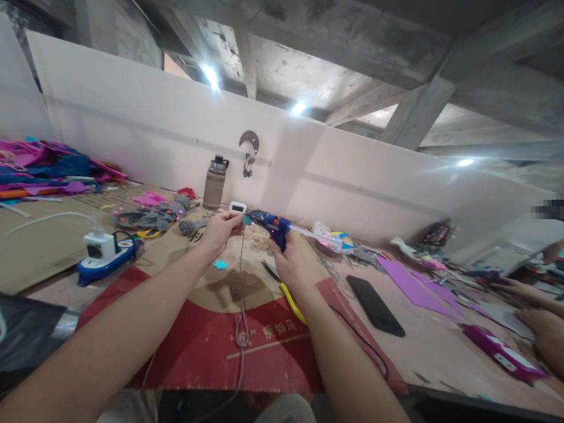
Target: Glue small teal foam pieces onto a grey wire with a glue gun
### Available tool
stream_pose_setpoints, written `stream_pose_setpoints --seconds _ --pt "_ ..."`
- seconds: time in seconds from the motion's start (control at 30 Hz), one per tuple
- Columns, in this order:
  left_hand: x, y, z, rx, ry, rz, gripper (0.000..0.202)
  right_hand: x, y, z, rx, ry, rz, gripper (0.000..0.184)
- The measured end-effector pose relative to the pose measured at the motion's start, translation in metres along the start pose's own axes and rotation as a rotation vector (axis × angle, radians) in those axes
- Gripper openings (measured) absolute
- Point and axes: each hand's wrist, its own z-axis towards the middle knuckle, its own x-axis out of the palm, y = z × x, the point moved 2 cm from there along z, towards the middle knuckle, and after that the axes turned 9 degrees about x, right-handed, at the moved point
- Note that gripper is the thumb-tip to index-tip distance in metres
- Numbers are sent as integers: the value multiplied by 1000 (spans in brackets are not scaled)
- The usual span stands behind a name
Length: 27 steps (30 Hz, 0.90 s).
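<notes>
- Plainly legible on red cardboard (194,346): "疾如马".
- Above it, my right hand (294,263) grips a blue glue gun (277,227); left hand (221,232) pinched near its nozzle (250,215), contents unclear.
- Cluttered counter (423,352), white partition (154,117), concrete beams (335,41).

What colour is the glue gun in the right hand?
Blue: the glue gun in the right hand shows best in the head view.

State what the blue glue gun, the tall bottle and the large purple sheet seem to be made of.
Glue gun: probably hard plastic; its blue body looks smooth and moulded.
Bottle: likely plastic, possibly glass; its smooth brownish wall looks translucent.
Purple sheet: matte, perhaps foam, felt or card; it lies flat and straight-edged, without shine.
</notes>
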Motion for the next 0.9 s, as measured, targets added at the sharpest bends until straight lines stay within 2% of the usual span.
stream_pose_setpoints --seconds 0.3,0.4,0.53,0.6,0.73,0.9 --pt "-2 0 1 5 -15 -2 23 -3 0 -1 57 -4 4 34" --pt "-4 1 2 -6 -33 1 24 4 -12 4 126 -25 132 34" --pt "-3 1 2 22 -27 19 22 16 -43 15 278 -27 282 35" --pt "0 0 0 71 -7 74 20 20 -61 20 351 -24 248 33" --pt "6 -5 -7 194 75 274 18 23 -88 23 414 66 118 20" --pt "14 -10 -16 305 185 527 17 17 -97 22 450 26 -94 9"
